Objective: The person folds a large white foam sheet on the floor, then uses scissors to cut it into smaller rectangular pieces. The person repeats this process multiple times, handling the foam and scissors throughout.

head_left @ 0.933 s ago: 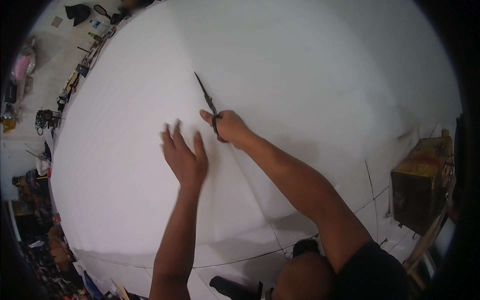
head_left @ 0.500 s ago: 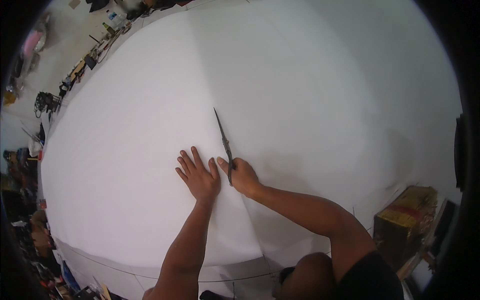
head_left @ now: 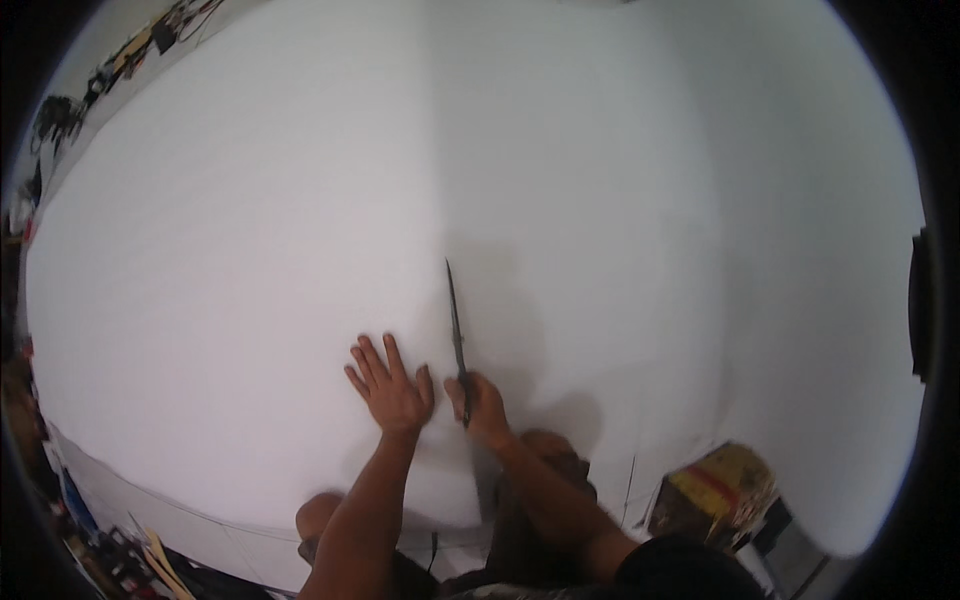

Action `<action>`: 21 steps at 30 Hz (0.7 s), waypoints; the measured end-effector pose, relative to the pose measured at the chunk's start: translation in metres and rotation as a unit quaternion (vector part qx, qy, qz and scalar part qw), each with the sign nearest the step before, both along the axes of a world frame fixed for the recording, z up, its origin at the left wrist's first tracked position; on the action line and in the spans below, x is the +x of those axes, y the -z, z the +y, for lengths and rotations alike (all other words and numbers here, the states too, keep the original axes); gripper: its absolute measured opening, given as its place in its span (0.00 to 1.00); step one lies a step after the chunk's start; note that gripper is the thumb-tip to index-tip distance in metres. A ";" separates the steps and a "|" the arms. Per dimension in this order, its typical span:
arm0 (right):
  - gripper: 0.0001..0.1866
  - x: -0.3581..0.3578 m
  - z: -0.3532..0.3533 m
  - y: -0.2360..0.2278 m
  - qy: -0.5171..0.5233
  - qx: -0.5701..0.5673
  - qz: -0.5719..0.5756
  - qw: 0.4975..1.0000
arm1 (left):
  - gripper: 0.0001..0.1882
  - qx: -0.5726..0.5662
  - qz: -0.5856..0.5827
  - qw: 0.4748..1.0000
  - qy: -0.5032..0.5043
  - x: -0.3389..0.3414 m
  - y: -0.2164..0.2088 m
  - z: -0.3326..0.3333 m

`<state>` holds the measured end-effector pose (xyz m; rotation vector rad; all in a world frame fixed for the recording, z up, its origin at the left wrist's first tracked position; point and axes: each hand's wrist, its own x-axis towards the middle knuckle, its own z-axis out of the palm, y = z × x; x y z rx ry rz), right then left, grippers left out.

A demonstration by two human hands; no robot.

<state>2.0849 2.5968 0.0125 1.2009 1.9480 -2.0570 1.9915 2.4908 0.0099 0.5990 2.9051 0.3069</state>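
Observation:
A large white sheet of smooth, soft-looking material spreads before me. A straight line runs away from me down its middle, with brighter white to the left and a greyer white surface to the right. Flat on the bright side lies my left hand, fingers spread, pressing on the sheet and holding nothing. Beside it, my right hand grips the handles of dark scissors. Their long blades point away from me along the line and look closed together. The lower handle loop is partly hidden by my fingers.
A worn cardboard box with yellow and red patches stands at the lower right. Mixed clutter lines the left rim, including a dark wire-like object. Floor tiles show at the sheet's near edge. My knees are close below my hands.
The view has shifted, so the sheet's far left clutter has slid out and the box sits more inward. The scissors remain in my right hand, now a little farther from my left hand.

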 end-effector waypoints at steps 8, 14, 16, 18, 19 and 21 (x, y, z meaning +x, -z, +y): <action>0.19 -0.038 0.012 -0.001 0.040 0.008 0.000 0.999 | 0.39 -0.009 -0.028 1.000 0.006 -0.008 0.003 -0.001; 0.25 -0.142 0.079 -0.005 0.031 0.125 0.023 0.991 | 0.39 -0.023 -0.022 0.999 0.028 -0.005 0.001 0.002; 0.29 -0.177 0.102 -0.010 0.039 0.089 0.014 0.995 | 0.39 -0.025 -0.020 0.999 0.032 -0.008 -0.001 0.006; 0.31 -0.202 0.116 -0.013 0.034 0.109 -0.004 0.993 | 0.40 -0.035 -0.013 0.999 0.029 -0.006 -0.001 0.003; 0.32 -0.214 0.124 -0.015 0.033 0.119 -0.014 0.992 | 0.40 -0.025 -0.014 0.999 0.026 -0.005 -0.003 0.002; 0.32 -0.223 0.131 -0.011 0.010 0.150 -0.019 0.988 | 0.40 0.002 -0.019 1.000 0.019 -0.012 -0.010 0.014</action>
